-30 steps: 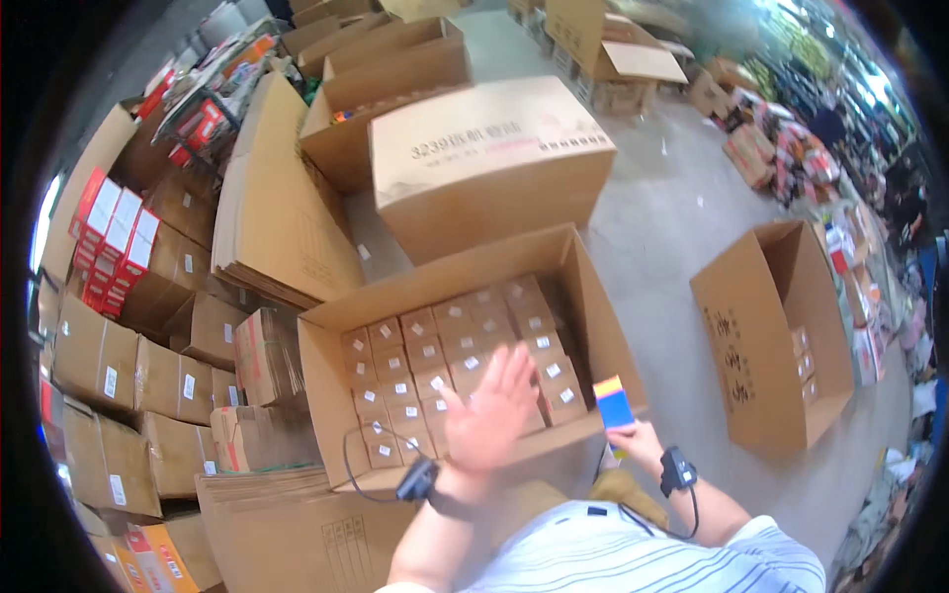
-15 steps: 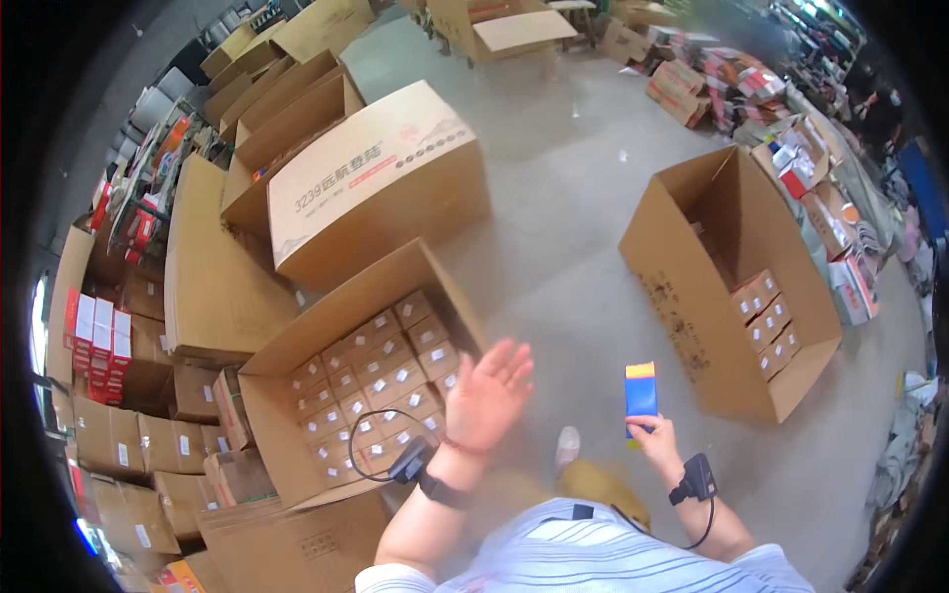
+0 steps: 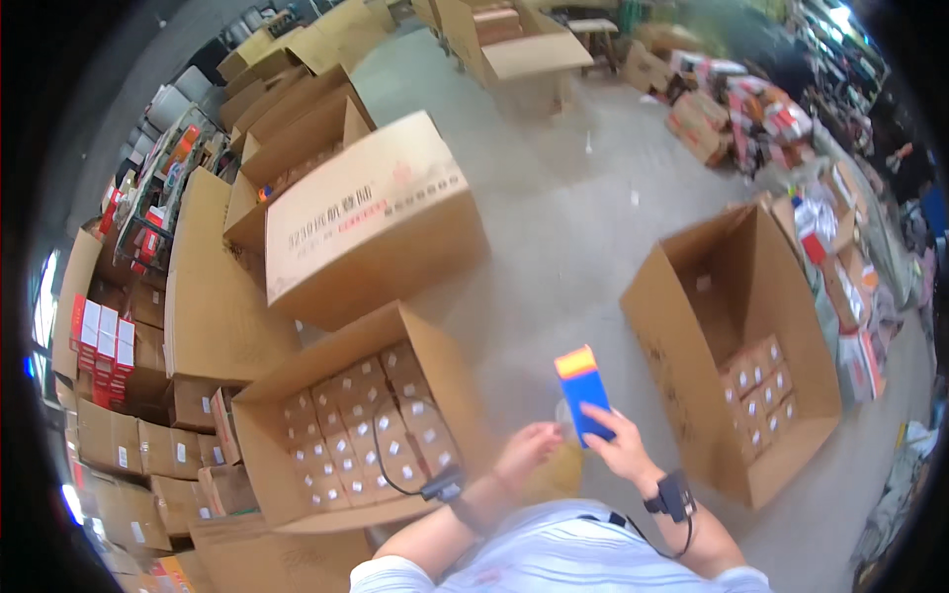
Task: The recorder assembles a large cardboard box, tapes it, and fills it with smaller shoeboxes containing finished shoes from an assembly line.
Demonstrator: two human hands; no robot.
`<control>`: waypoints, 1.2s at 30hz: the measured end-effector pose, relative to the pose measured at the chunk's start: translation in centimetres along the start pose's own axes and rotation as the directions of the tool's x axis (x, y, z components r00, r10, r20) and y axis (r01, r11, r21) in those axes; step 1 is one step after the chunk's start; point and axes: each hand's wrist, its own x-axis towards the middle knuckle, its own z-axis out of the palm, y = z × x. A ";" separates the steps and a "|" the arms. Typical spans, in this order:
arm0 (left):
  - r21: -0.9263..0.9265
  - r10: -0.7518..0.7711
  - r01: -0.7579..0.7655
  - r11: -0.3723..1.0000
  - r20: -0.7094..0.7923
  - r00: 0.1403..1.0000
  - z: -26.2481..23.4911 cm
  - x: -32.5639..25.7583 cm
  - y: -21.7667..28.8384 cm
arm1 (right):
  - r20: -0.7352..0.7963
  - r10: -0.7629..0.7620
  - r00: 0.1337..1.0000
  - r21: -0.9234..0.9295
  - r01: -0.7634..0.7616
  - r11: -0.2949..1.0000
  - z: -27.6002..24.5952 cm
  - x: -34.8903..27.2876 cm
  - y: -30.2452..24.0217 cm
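A slim blue box [image 3: 590, 400] with an orange end stands tilted in my right hand [image 3: 623, 447], whose fingers and thumb wrap its lower part. Close to the left side of that box is my left hand [image 3: 534, 447], its fingers curled together and slightly blurred. Whether anything small is between them cannot be made out. Below my left forearm and to its left, a large open carton [image 3: 331, 348] holds rows of small brown boxes [image 3: 366, 435] with white labels. A second open carton [image 3: 662, 346], at the right, has several similar brown boxes [image 3: 759, 390] at its near end.
Beyond the left carton is a big closed carton [image 3: 371, 212] with a printed pale top. Flat cardboard [image 3: 213, 287], stacked brown cartons [image 3: 153, 445] and red-and-white boxes [image 3: 104, 336] line the left. Scrap packaging [image 3: 761, 114] is heaped at the far right. A grey floor [image 3: 559, 227] lies between.
My left hand has come down and rightward from above the left carton, its spread fingers now curled. The right hand has brought the blue box leftward, tilting it and gripping further round it.
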 end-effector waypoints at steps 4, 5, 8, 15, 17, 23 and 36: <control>0.091 0.064 -0.067 0.994 0.031 0.997 2.7 5.4 6.2 | -0.141 0.169 0.975 0.050 -0.164 0.985 -5.9 3.6 4.2; 0.150 0.123 -0.132 0.980 0.065 0.990 4.0 6.0 9.5 | -0.167 0.172 0.971 0.006 -0.173 0.985 -7.7 4.5 4.6; 0.149 0.212 -0.214 0.966 0.027 0.977 5.8 8.2 15.2 | -0.224 0.187 0.956 -0.046 -0.202 0.978 -11.8 7.4 5.7; 0.043 0.291 -0.288 0.957 -0.064 0.955 3.6 13.2 22.2 | -0.078 0.297 0.952 0.122 -0.287 0.950 -13.8 23.9 6.6; -0.035 0.287 -0.298 0.954 -0.179 0.941 1.9 13.5 23.6 | 0.079 0.095 0.992 -0.030 -0.093 0.995 -12.0 30.4 5.3; -0.163 0.325 -0.522 0.837 -0.619 0.715 -0.7 13.2 29.9 | 0.507 -0.062 0.860 0.036 0.051 0.998 -3.6 47.7 -2.5; 0.210 0.452 -0.729 0.651 -0.880 0.150 -18.9 8.4 40.3 | 0.796 0.091 0.599 -0.066 -0.063 0.996 12.7 63.3 -3.8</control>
